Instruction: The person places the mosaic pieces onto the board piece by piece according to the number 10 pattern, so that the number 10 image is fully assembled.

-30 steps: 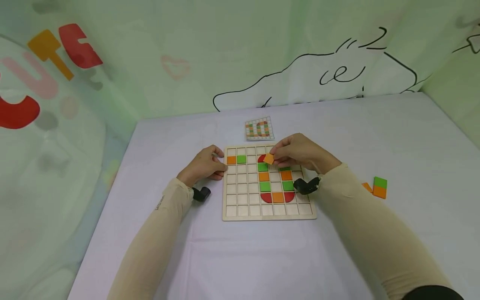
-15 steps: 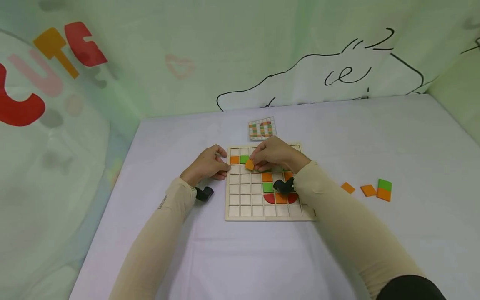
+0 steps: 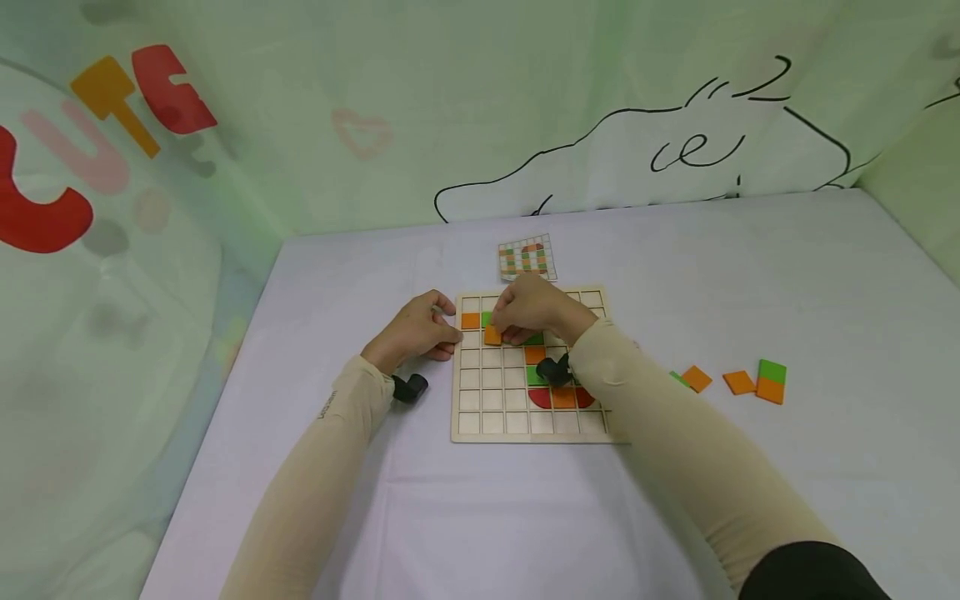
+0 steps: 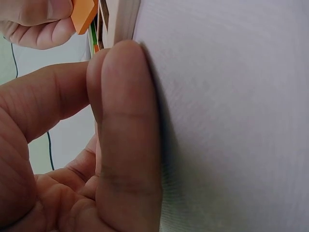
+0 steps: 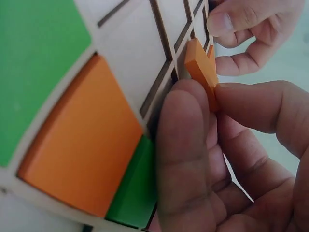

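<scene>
My right hand (image 3: 531, 307) pinches an orange square tile (image 3: 492, 335) between thumb and fingertips over the left part of a wooden grid board (image 3: 480, 400). In the right wrist view the orange tile (image 5: 203, 72) stands tilted, partly above a cell. My left hand (image 3: 417, 329) rests at the board's left edge, its fingertips touching the rim; in the left wrist view one finger (image 4: 128, 111) lies along the cloth against it. Orange tile (image 3: 470, 321) and green tile (image 3: 487, 318) sit in the upper-left cells. The right hand and sleeve hide part of the other inlaid tiles.
Behind the board lies a small pattern card (image 3: 527, 255) with a coloured grid. Right of the right forearm are loose orange tiles (image 3: 739, 382) and a touching green-and-orange pair (image 3: 771, 382). A green tile corner (image 3: 678, 378) peeks out beside the sleeve. White cloth covers the table (image 3: 420, 517).
My right hand has moved left across the board, carrying the orange tile from near the red piece to below the green tile. The left hand has stayed at the board's edge.
</scene>
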A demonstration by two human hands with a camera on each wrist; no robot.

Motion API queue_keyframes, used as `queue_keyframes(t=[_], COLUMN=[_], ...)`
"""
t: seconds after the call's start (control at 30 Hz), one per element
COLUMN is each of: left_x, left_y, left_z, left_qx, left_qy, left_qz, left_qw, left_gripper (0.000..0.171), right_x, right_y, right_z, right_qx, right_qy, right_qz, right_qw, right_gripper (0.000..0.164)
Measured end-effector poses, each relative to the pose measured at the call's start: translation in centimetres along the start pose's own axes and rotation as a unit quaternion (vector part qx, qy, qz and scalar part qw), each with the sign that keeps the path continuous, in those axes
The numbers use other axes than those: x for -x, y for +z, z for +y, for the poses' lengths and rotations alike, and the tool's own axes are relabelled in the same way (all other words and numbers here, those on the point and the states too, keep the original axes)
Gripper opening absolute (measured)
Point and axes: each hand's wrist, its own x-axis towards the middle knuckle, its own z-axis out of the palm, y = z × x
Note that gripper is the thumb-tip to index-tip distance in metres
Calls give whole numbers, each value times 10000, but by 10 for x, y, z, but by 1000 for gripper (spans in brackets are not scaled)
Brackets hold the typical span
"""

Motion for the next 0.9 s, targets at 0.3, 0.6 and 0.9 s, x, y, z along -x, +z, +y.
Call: queue_keyframes(t=[0.3, 0.6, 0.9], left_x=[1, 0, -1], left_y=[-1, -1, -1], left_z=[0, 0, -1], left_qx=[56, 96, 76], left_qy=[40, 28, 69], left_qz=[-47, -51, -84], left_qw=[10000, 9999, 9999], left_gripper=[41, 42, 42], right_x=[-1, 3, 3], right_y=[6, 10, 14], right_z=[-1, -4, -3], right_qx=[419, 350, 878], right_qy=[-90, -25, -348], right_qz=[131, 230, 323], right_qw=[9990, 9991, 9950], right_gripper=[10, 7, 13])
